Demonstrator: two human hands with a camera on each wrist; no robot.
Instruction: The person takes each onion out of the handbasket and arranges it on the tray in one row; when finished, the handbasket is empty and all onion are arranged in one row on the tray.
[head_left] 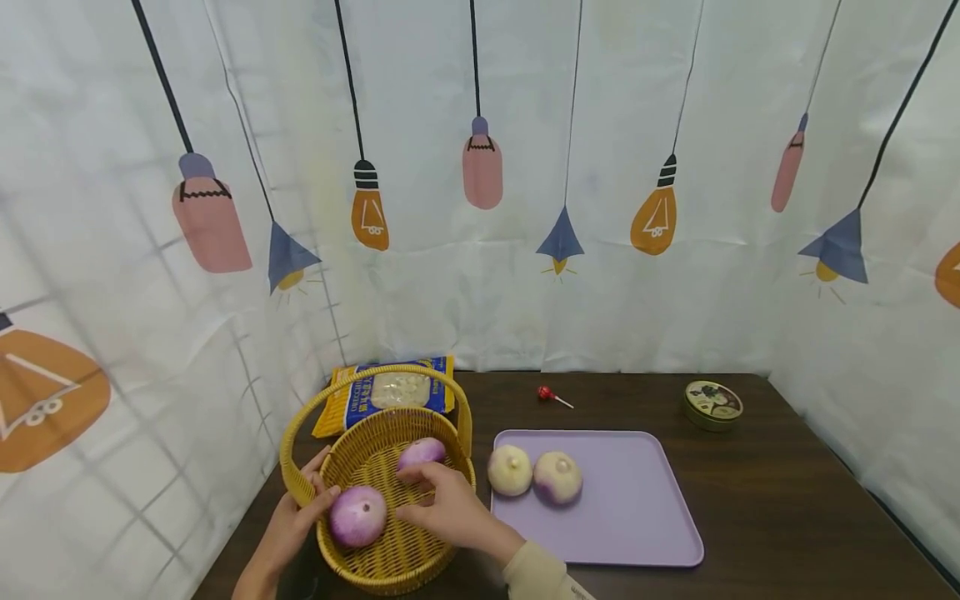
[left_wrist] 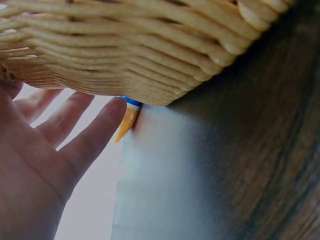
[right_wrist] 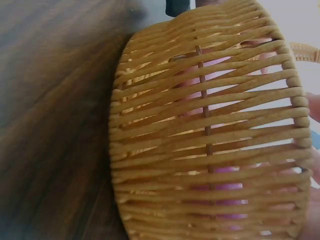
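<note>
A yellow woven basket [head_left: 397,575] with an arched handle [head_left: 292,454] stands at the front left of the table. My left hand [head_left: 288,521] holds its left side, thumb over the rim and fingers along the outer wall; the left wrist view shows those fingers [left_wrist: 95,127] against the weave. Two purple-skinned turnips lie inside, one turnip [head_left: 358,517] by the left thumb and another turnip [head_left: 422,451] toward the back. Over the basket's right side reaches my right hand [head_left: 457,508], fingertips at the back turnip, thumb apart with nothing in the gap. The right wrist view shows mostly basket wall [right_wrist: 210,130].
Right of the basket lies a lilac tray [head_left: 630,508] bearing two pale turnips [head_left: 510,470] side by side. A yellow-and-blue pasta bag [head_left: 352,404] is behind the basket. Farther back are a red lollipop [head_left: 546,392] and a round tin [head_left: 712,405]. Printed curtains surround the table.
</note>
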